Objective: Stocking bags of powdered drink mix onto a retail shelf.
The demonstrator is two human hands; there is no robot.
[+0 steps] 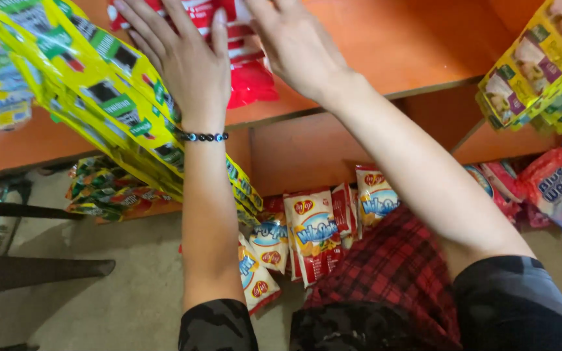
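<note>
Both hands are up on the orange shelf (424, 45), flat on the red snack packets (250, 78): left hand (190, 65) spread open on top, right hand (294, 45) open beside it, neither gripping. Red packets look placed, just being pressed into line (top edge cut off). Yellow packet strips (99, 91) hang at left. More chip bags (313, 234) wait on the floor below, apparently unshelved.

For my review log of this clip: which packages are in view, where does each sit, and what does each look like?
Red packets: on the orange shelf, under the left hand and right hand.
Yellow-green packet strip: hanging left, draped over the shelf edge.
Yellow sachet strip: upper right.
White-red-blue snack bags: lower shelf, leaning upright.
Red and blue bags: lower right.
</note>
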